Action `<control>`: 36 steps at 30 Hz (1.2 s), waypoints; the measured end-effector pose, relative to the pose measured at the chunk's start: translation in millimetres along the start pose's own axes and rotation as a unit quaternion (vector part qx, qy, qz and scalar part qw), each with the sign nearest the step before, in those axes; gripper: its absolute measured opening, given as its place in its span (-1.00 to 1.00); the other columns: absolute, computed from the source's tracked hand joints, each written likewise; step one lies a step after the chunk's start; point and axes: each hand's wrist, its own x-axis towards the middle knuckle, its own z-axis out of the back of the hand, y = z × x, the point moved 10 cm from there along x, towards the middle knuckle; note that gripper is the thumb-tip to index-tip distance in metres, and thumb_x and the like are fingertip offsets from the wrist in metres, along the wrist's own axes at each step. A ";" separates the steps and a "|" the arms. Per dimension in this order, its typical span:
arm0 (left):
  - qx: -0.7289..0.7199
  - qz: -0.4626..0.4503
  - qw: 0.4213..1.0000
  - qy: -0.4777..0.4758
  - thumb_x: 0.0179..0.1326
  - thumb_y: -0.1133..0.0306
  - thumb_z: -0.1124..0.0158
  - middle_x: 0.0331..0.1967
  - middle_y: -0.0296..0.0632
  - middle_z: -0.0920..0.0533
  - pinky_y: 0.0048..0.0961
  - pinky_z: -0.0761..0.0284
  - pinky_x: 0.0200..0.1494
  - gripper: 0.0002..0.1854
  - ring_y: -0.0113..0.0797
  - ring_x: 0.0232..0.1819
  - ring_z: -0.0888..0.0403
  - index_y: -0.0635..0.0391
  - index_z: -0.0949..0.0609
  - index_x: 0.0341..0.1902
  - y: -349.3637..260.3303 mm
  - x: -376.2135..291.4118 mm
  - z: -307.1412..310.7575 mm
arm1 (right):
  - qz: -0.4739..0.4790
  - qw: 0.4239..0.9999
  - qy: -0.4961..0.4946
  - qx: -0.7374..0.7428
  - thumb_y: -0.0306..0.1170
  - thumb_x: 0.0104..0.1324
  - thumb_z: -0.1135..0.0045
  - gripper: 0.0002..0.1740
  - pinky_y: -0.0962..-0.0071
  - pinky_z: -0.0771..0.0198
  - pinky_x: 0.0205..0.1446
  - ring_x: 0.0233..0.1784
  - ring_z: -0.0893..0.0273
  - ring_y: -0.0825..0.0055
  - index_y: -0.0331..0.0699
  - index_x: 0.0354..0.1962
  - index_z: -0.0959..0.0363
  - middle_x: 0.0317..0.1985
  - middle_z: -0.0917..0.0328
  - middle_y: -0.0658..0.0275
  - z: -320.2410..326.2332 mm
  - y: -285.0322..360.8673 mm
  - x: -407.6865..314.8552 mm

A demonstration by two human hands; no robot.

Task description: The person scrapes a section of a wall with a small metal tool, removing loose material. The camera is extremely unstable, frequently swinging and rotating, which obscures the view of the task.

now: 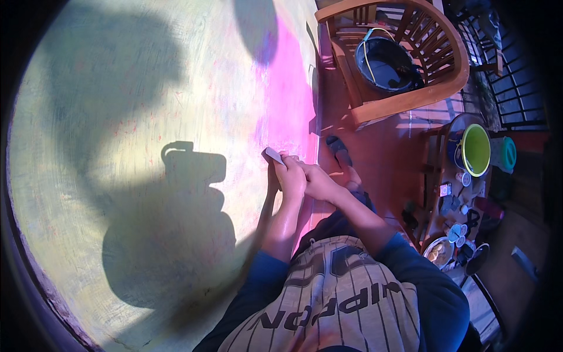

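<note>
My left hand (291, 177) grips a flat grey tool (273, 155), like a scraper blade or stiff sheet; its exact kind is unclear. The tool's outer edge lies at the painted wall (211, 110), by the border between bright pink paint (288, 105) and a pale, scratched yellow-green surface. Pressed close against the left hand is my right hand (317, 181). Its fingers are partly covered, so whether they also hold the tool is hidden. Shadows of my head and arms fall across the wall.
Beyond my sandalled foot (339, 152), a wooden armchair (365, 115) carries a black bucket (389, 66) with dark liquid. On the right, a wooden table (440, 198) holds a lime-green bucket (476, 149), a phone (445, 189), cups and a bowl (439, 253). Red tiles (374, 154) cover the floor.
</note>
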 end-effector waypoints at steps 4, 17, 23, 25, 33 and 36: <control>-0.042 -0.003 0.998 -0.054 0.44 0.43 0.18 -0.43 -0.23 -0.37 -0.43 -0.35 -0.43 -0.87 -0.46 -0.48 -0.34 0.21 -0.29 -0.05 6.5 -5.9 7.5 | 0.079 0.996 0.031 0.002 -0.42 0.28 -0.22 -0.53 0.28 -0.51 0.05 -0.12 -0.70 0.14 -0.34 0.14 -0.47 -0.20 -0.67 -0.05 -1.1 18.9 -7.7; 0.057 -0.029 0.998 0.001 0.38 0.44 0.17 -0.43 -0.20 -0.43 -0.41 -0.38 -0.38 -0.75 -0.43 -0.46 -0.40 0.30 -0.35 0.03 -15.1 -1.7 4.9 | 0.025 1.000 -0.016 0.004 -0.42 0.27 -0.25 -0.53 0.30 -0.51 0.02 -0.12 -0.69 0.24 -0.39 0.12 -0.45 -0.17 -0.66 -0.02 -6.2 12.5 -2.2; 0.021 -0.014 0.996 -0.088 0.38 0.43 0.17 -0.46 -0.25 -0.40 -0.46 -0.30 -0.45 -0.81 -0.50 -0.52 -0.34 0.28 -0.39 -0.09 -5.4 -4.6 12.7 | 0.023 0.999 0.001 0.026 -0.42 0.26 -0.22 -0.55 0.23 -0.50 0.04 -0.06 -0.67 0.06 -0.35 0.11 -0.49 -0.09 -0.63 -0.07 -1.6 10.1 -5.1; 0.003 0.008 1.000 -0.019 0.39 0.42 0.15 -0.39 -0.21 -0.43 -0.47 -0.35 -0.39 -0.77 -0.47 -0.45 -0.39 0.30 -0.41 -0.04 -3.3 -0.1 -0.6 | 0.049 0.997 -0.033 0.053 -0.41 0.26 -0.22 -0.52 0.23 -0.49 0.06 -0.05 -0.66 0.05 -0.33 0.14 -0.47 -0.10 -0.63 -0.07 5.5 14.5 -4.5; 0.041 -0.052 0.997 -0.044 0.41 0.35 0.12 -0.33 -0.16 -0.48 -0.41 -0.43 -0.20 -0.70 -0.38 -0.28 -0.47 0.35 -0.44 0.02 -27.3 -2.0 1.9 | 0.019 0.999 -0.004 0.032 -0.41 0.26 -0.24 -0.61 0.23 -0.50 0.01 -0.12 -0.68 0.06 -0.36 0.04 -0.51 -0.17 -0.65 -0.04 0.7 12.8 2.1; 0.043 0.009 0.996 -0.073 0.41 0.35 0.10 -0.33 -0.18 -0.49 -0.41 -0.43 -0.17 -0.70 -0.38 -0.29 -0.48 0.36 -0.47 -0.02 -16.0 0.2 5.1 | 0.031 0.997 -0.050 0.048 -0.44 0.24 -0.23 -0.60 0.27 -0.48 0.04 -0.10 -0.68 0.11 -0.39 0.03 -0.50 -0.18 -0.66 -0.07 11.3 19.7 3.8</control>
